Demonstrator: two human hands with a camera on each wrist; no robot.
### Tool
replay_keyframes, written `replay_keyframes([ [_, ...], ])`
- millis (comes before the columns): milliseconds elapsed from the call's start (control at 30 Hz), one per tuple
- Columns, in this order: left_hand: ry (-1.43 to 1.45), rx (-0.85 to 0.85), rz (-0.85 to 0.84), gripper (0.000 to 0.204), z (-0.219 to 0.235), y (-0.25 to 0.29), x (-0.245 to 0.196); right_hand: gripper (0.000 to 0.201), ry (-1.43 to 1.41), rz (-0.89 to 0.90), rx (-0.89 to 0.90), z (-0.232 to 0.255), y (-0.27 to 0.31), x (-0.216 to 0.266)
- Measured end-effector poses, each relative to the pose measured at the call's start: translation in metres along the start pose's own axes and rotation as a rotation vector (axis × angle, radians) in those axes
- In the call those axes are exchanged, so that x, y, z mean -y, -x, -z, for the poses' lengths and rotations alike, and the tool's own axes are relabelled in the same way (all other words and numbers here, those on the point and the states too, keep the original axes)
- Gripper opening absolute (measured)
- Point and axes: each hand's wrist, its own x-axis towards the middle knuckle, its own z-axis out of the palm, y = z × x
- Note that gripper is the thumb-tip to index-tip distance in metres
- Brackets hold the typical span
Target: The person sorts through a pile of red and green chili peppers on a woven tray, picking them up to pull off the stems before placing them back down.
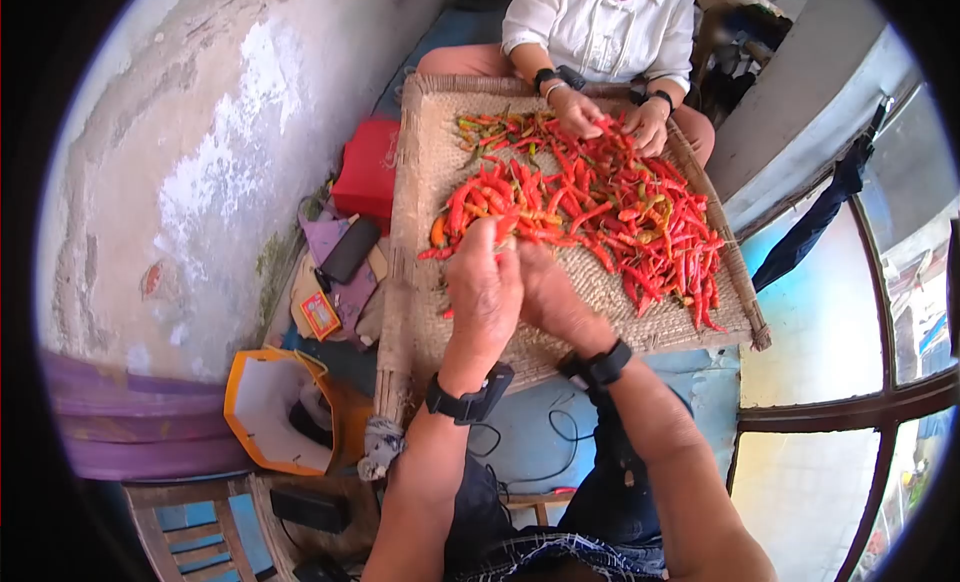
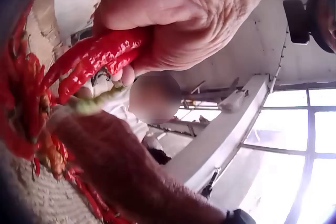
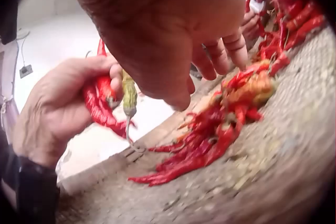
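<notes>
In the right wrist view, my left hand (image 3: 55, 100) grips red chili peppers (image 3: 100, 103) in curled fingers. A yellow-green chili pepper (image 3: 129, 95) hangs stem down at its fingertips. The left wrist view shows the red chilies (image 2: 100, 58) sticking out from the thumb side, with the greenish one (image 2: 97, 103) just below. My right hand (image 3: 157, 35) is close beside, fingers loosely extended with nothing seen between them; it overlaps the greenish pepper's edge. Both hands (image 1: 485, 287) are over the near part of a woven tray (image 1: 690, 347) heaped with red chilies (image 1: 660, 232).
Across the tray, a person in a white shirt (image 1: 600, 32) handles chilies with both hands (image 1: 645, 127). A red box (image 1: 368, 172) and a dark case (image 1: 350, 250) lie left of the tray. An orange-rimmed container (image 1: 280, 412) stands nearer. Windows (image 1: 815, 312) are at the right.
</notes>
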Motion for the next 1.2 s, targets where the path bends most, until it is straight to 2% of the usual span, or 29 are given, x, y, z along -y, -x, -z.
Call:
replay_keyframes([
  [33,0.013,-0.007,-0.013,0.027,0.003,-0.003,0.000,0.054,0.005,0.010,0.033,-0.011,-0.002,0.006],
  [67,0.007,-0.030,-0.009,0.027,0.007,-0.005,0.001,0.061,-0.041,0.000,-0.033,-0.013,-0.005,0.017],
  [100,-0.002,-0.049,0.000,0.028,0.009,-0.007,0.000,0.061,-0.030,0.002,-0.033,-0.011,-0.008,0.024],
  [167,-0.030,-0.073,0.006,0.021,0.010,-0.008,-0.001,0.061,-0.200,-0.100,0.044,-0.012,-0.009,0.034],
  [200,-0.060,-0.072,-0.001,0.021,0.012,-0.010,-0.001,0.058,-0.262,-0.026,0.027,-0.024,-0.008,0.024],
  [233,-0.090,-0.072,-0.003,0.021,0.013,-0.011,-0.002,0.058,-0.263,-0.031,0.036,-0.025,-0.012,0.021],
  [300,-0.084,-0.044,0.042,0.022,0.015,-0.010,-0.004,0.055,-0.364,-0.097,0.196,-0.027,-0.014,0.015],
  [333,-0.080,-0.025,0.059,0.022,0.015,-0.011,-0.005,0.052,-0.489,-0.157,0.237,-0.009,-0.018,0.027],
  [500,-0.053,-0.049,0.000,0.021,0.015,-0.014,-0.004,0.044,-0.406,-0.141,0.089,-0.008,-0.023,0.029],
  [567,-0.043,-0.013,0.039,0.019,0.014,-0.009,-0.002,0.038,-0.276,-0.024,0.036,-0.013,-0.015,0.027],
  [600,-0.045,-0.011,0.034,0.019,0.013,-0.009,-0.001,0.038,-0.277,-0.023,0.031,-0.010,-0.014,0.027],
  [667,-0.023,0.005,0.030,0.017,0.013,-0.009,-0.003,0.030,-0.187,-0.304,0.389,0.002,-0.013,0.026],
  [700,-0.023,-0.002,0.014,0.017,0.013,-0.012,-0.004,0.030,-0.180,-0.296,0.376,0.002,-0.012,0.020],
  [767,-0.040,0.045,0.011,0.030,0.013,-0.012,-0.005,0.025,0.032,-0.246,0.398,-0.004,-0.001,0.004],
  [800,-0.041,0.038,0.017,0.029,0.012,-0.010,-0.003,0.024,-0.057,-0.324,0.267,0.014,0.005,0.004],
  [833,-0.041,0.034,0.015,0.029,0.012,-0.010,-0.003,0.024,-0.055,-0.321,0.266,0.025,0.008,0.001],
  [900,-0.047,0.063,0.048,0.027,0.011,-0.010,-0.005,0.025,-0.164,-0.466,0.110,0.043,0.012,-0.006],
  [933,-0.047,0.061,0.044,0.027,0.009,-0.009,-0.004,0.025,-0.163,-0.463,0.106,0.051,0.014,-0.007],
  [1000,0.016,0.068,0.062,0.022,0.004,-0.007,0.000,0.026,-0.614,-0.730,0.034,0.064,0.014,-0.008],
  [1033,0.014,0.074,0.062,0.022,0.002,-0.007,0.001,0.026,-0.618,-0.734,0.032,0.067,0.015,-0.006],
  [1100,0.167,0.203,0.227,0.019,-0.002,-0.004,0.003,0.027,-1.054,-0.646,-0.104,0.069,0.017,-0.001],
  [1133,0.164,0.203,0.231,0.019,-0.007,-0.001,0.006,0.026,-1.125,-0.635,-0.068,0.070,0.017,0.001],
  [1200,0.328,0.282,0.402,0.026,-0.014,0.002,0.009,0.025,-1.088,-0.607,-0.043,0.073,0.014,0.012],
])
